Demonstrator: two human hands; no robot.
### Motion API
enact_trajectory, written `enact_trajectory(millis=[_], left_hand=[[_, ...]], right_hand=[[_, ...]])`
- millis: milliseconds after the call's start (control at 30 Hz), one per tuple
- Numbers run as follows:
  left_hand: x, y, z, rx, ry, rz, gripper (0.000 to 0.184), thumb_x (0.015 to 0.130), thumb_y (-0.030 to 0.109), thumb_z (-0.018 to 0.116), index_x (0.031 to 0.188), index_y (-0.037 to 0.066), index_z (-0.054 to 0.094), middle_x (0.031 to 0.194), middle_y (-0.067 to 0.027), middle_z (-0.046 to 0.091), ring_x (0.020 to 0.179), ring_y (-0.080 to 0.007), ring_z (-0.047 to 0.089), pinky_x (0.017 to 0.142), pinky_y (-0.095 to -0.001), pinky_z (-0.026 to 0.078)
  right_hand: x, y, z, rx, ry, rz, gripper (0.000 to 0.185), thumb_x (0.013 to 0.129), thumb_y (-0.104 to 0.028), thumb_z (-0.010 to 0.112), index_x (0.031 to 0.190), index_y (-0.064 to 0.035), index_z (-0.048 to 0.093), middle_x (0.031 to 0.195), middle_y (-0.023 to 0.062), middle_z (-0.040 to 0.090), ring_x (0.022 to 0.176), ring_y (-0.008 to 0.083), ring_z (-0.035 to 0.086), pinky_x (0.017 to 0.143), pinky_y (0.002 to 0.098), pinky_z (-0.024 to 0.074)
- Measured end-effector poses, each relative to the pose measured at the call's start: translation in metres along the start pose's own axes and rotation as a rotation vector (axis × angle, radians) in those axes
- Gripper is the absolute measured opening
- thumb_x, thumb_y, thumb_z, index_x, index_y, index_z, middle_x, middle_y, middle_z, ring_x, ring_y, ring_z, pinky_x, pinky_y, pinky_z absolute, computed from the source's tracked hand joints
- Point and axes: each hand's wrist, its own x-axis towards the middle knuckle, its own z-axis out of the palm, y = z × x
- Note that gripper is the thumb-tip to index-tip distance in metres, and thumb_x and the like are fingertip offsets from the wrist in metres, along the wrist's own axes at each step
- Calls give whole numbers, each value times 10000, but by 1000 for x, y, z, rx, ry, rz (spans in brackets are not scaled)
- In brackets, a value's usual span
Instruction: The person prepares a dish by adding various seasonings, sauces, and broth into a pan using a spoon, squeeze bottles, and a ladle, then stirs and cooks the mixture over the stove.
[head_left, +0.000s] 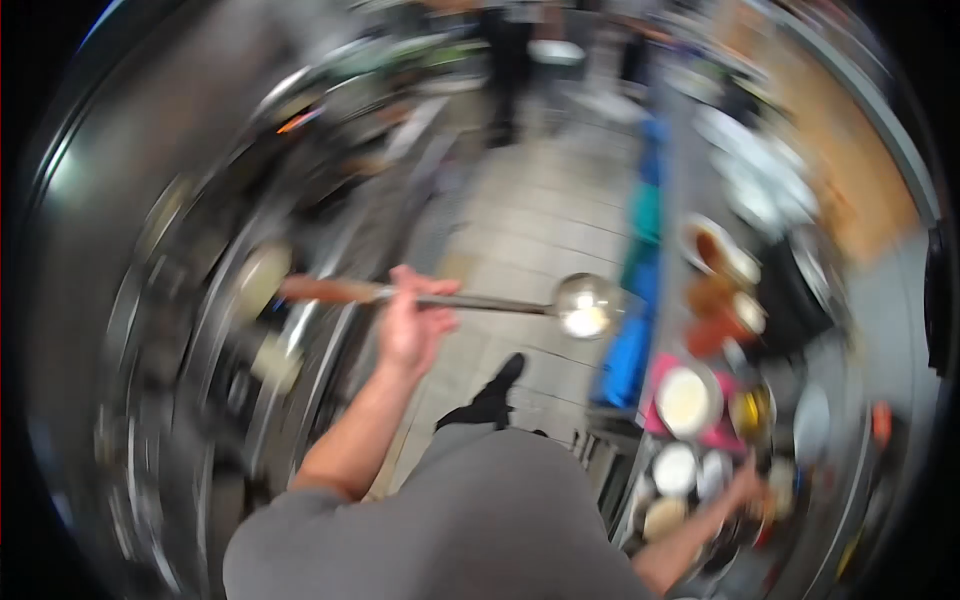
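In the head view my left hand [410, 325] is closed around the metal shaft of a ladle [582, 306]. Its shiny round bowl points to the right over the aisle, and its brown handle end sticks out to the left. My right hand [745, 486] reaches down among the containers on the right counter. Motion blur hides its fingers and whatever they touch. Close to it are a white tub [675, 469] and a pot of yellow liquid [751, 412]. A bowl of pale contents [688, 400] sits on a pink cloth or mat.
A metal cooking line [390, 190] with pans runs along the left, and a small orange flame [297, 121] shows there. Blue and teal items [627, 350] hang along the right counter's edge. People [508, 70] stand at the far end of the tiled aisle [520, 220].
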Motion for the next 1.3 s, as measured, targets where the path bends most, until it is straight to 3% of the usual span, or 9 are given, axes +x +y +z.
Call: enact_trajectory(millis=[67, 267, 467, 567, 767, 867, 967, 1167, 1300], left_hand=[[-32, 34, -75, -81, 130, 153, 510, 1031, 581, 463, 980, 88, 587, 1008, -165, 702, 623, -195, 638, 593, -335, 550], [-103, 128, -252, -62, 625, 629, 438, 1063, 499, 464, 1050, 75, 574, 1088, -154, 678, 704, -181, 648, 636, -323, 549], [-37, 216, -384, 636, 842, 848, 264, 1039, 231, 578, 1181, 26, 662, 1111, -107, 695, 816, -152, 660, 771, -309, 541], [23, 233, -461, 1248, 608, 1032, 232, 986, 128, 568, 1102, -23, 701, 1123, -70, 711, 1036, -172, 650, 910, -267, 486], [92, 216, -556, 655, 507, 486, 144, 965, 133, 623, 1011, 19, 698, 1079, -106, 683, 1061, -216, 642, 934, -320, 502], [69, 232, -552, 1407, 622, 967, 183, 988, 196, 630, 1042, 25, 667, 990, -76, 654, 865, -229, 656, 806, -337, 537], [36, 264, -540, 649, 525, 1, 252, 1005, 225, 636, 1234, 131, 588, 1163, -144, 645, 949, -206, 653, 787, -352, 549], [-14, 285, -499, -459, 519, -64, 290, 978, 269, 662, 1194, 85, 600, 954, -71, 655, 608, -182, 606, 518, -304, 527], [-3, 221, -571, -645, 445, -269, 212, 977, 227, 654, 1079, 46, 612, 836, -35, 630, 527, -149, 542, 497, -314, 510]], right_hand=[[25, 18, 22, 160, -58, -93, 838, 819, -415, 841, 1376, 60, 434, 1132, 204, 677, 926, 288, 696, 743, 452, 608], [-40, -28, -3, 173, 47, -209, 804, 841, -408, 817, 1377, 55, 438, 1135, 202, 676, 943, 289, 693, 767, 451, 603], [-130, -109, -50, 513, 112, -328, 770, 863, -402, 794, 1379, 50, 442, 1137, 201, 675, 960, 290, 690, 791, 450, 598], [-177, -153, -78, 773, 103, -387, 754, 875, -399, 782, 1380, 48, 444, 1139, 200, 675, 969, 290, 688, 803, 450, 596], [-283, -235, -115, 1254, -126, -423, 721, 897, -392, 758, 1381, 43, 448, 1141, 199, 674, 986, 292, 685, 827, 449, 591], [-329, -264, -108, 1413, -387, -373, 704, 908, -389, 746, 1382, 40, 450, 1143, 198, 674, 995, 292, 683, 839, 449, 588], [-381, -286, -74, 1468, -758, -289, 688, 919, -385, 734, 1383, 38, 452, 1144, 197, 673, 1003, 293, 682, 851, 448, 586], [-631, -327, -5, 1184, -1469, -342, 485, 962, -159, 671, 1381, -11, 477, 1248, 124, 616, 1067, 267, 646, 961, 431, 535], [-782, -341, 53, 932, -1616, -660, 567, 895, -70, 717, 1395, -14, 455, 1211, 122, 606, 1060, 231, 627, 954, 373, 522]])
